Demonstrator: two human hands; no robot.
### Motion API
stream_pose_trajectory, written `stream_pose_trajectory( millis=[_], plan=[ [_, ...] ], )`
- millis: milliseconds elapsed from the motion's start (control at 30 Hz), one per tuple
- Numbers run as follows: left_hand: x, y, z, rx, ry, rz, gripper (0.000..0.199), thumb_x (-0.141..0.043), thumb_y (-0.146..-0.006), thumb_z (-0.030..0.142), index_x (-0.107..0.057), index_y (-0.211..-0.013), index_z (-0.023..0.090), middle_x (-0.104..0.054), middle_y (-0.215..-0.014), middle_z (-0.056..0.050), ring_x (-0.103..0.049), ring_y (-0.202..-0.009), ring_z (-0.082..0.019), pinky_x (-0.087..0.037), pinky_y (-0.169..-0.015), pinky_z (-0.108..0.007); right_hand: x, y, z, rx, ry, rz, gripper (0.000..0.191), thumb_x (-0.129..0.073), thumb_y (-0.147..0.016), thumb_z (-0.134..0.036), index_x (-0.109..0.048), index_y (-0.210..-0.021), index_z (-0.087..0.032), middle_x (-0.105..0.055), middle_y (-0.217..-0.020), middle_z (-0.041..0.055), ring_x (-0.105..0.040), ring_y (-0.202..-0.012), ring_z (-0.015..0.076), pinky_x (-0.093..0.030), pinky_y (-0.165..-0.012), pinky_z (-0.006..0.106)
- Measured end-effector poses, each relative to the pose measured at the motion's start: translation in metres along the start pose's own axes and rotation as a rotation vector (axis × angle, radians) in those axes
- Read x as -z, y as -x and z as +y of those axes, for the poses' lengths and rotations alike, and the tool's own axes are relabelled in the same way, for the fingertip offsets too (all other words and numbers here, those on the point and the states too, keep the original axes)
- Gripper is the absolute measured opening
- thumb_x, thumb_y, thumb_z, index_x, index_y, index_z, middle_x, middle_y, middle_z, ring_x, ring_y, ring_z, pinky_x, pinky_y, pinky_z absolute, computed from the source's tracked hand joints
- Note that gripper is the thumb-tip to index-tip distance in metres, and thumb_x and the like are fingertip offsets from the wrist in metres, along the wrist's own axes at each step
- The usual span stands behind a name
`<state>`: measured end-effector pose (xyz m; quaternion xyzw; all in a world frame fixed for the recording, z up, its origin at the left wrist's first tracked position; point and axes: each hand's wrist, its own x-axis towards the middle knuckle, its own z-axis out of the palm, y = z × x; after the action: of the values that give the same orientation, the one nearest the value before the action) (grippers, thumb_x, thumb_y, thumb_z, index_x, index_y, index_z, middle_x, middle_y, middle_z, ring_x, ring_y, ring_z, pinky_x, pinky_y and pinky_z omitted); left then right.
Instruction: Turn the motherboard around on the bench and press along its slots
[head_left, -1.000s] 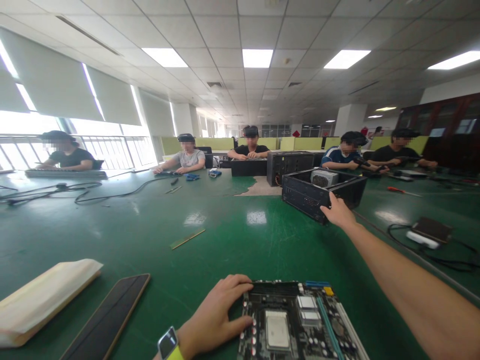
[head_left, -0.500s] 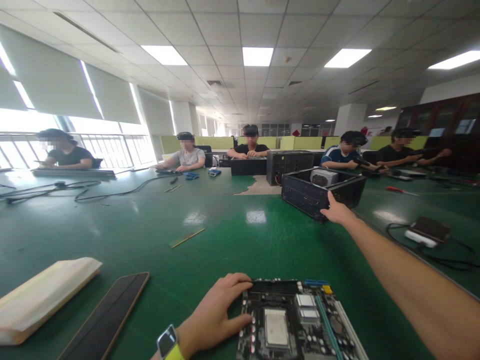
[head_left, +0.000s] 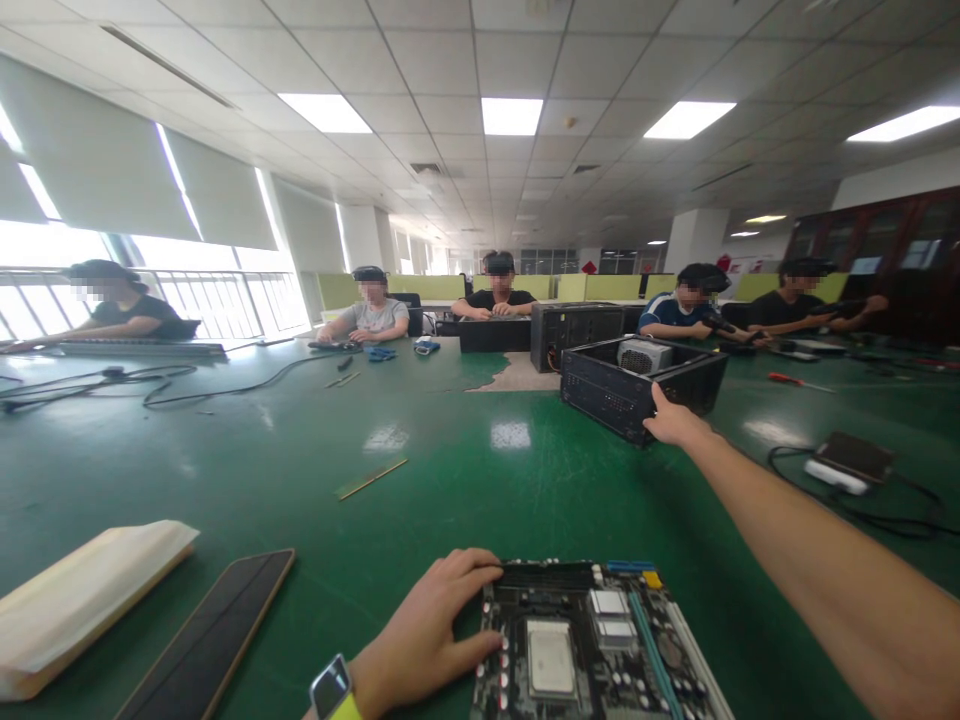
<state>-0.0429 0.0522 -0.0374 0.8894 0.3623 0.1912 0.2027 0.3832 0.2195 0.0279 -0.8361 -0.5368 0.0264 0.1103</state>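
A motherboard (head_left: 551,655) with a silver processor lies flat on the green table at the bottom centre. My left hand (head_left: 442,625), with a watch on its wrist, touches the board's left edge, thumb and fingers spread apart along it. Farther off at the right, my right hand (head_left: 673,420) grips the near corner of an open black computer case (head_left: 607,395). The thumb is on the top rim and the fingers are low at the corner. A silver power supply (head_left: 643,355) sits inside the case.
A dark phone-like slab (head_left: 214,635) and a wrapped package (head_left: 94,600) lie at the left. A thin strip (head_left: 373,480) is mid-table. Another case (head_left: 576,330) stands behind. A cabled adapter (head_left: 851,460) and red screwdriver (head_left: 799,381) are right. Several people sit opposite.
The view has shifted very slightly. Both hands keep their places on the board and the case.
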Motion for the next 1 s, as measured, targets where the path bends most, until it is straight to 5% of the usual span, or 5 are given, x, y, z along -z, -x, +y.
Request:
stream_pose_trajectory(
  millis=[333,433,567,733,1000],
  plan=[
    [0.0,-0.001,0.0,0.001,-0.001,0.008,0.047,-0.066,-0.081,0.034,-0.054,-0.125,0.025,-0.053,-0.131,-0.006,-0.049,-0.118,-0.025,-0.037,-0.105,-0.039,0.006,0.009,-0.003,-0.023,-0.038,0.026,0.081,-0.049,-0.082,-0.038,-0.006,-0.149,-0.024,-0.054,-0.128,0.02,-0.056,-0.112,0.0343,-0.045,-0.085,0.046],
    [-0.001,0.0,-0.001,-0.009,0.001,0.007,0.047,-0.065,-0.082,0.036,-0.054,-0.126,0.024,-0.053,-0.131,-0.007,-0.049,-0.118,-0.024,-0.037,-0.105,-0.038,0.002,0.024,-0.015,0.018,-0.181,0.098,0.071,-0.047,-0.083,-0.039,-0.023,-0.147,-0.018,-0.056,-0.125,0.0199,-0.057,-0.11,0.0331,-0.044,-0.087,0.046],
    [-0.001,0.0,-0.001,-0.012,-0.004,0.008,0.046,-0.065,-0.082,0.034,-0.054,-0.125,0.024,-0.053,-0.13,-0.007,-0.049,-0.117,-0.024,-0.037,-0.105,-0.038,-0.02,0.074,-0.05,0.236,-0.312,0.029,0.037,-0.044,-0.086,-0.04,-0.065,-0.11,-0.02,-0.068,-0.106,0.0091,-0.062,-0.097,0.0226,-0.046,-0.082,0.03],
    [-0.001,-0.002,0.0,-0.014,-0.017,0.024,0.045,-0.066,-0.081,0.034,-0.055,-0.123,0.024,-0.054,-0.129,-0.007,-0.049,-0.116,-0.024,-0.038,-0.103,-0.038,-0.057,0.169,-0.083,0.799,-0.37,-0.221,0.038,-0.052,-0.081,-0.054,-0.07,-0.096,-0.024,-0.071,-0.093,0.0035,-0.062,-0.084,0.0192,-0.044,-0.075,0.027],
    [-0.001,-0.002,0.0,-0.015,-0.024,0.041,0.044,-0.068,-0.077,0.034,-0.058,-0.118,0.022,-0.056,-0.124,-0.007,-0.051,-0.113,-0.025,-0.04,-0.101,-0.038,-0.073,0.218,-0.067,0.781,-0.42,-0.147,0.02,-0.052,-0.083,-0.033,-0.068,-0.085,-0.022,-0.067,-0.086,0.0023,-0.058,-0.084,0.0181,-0.041,-0.077,0.029]
  ],
)
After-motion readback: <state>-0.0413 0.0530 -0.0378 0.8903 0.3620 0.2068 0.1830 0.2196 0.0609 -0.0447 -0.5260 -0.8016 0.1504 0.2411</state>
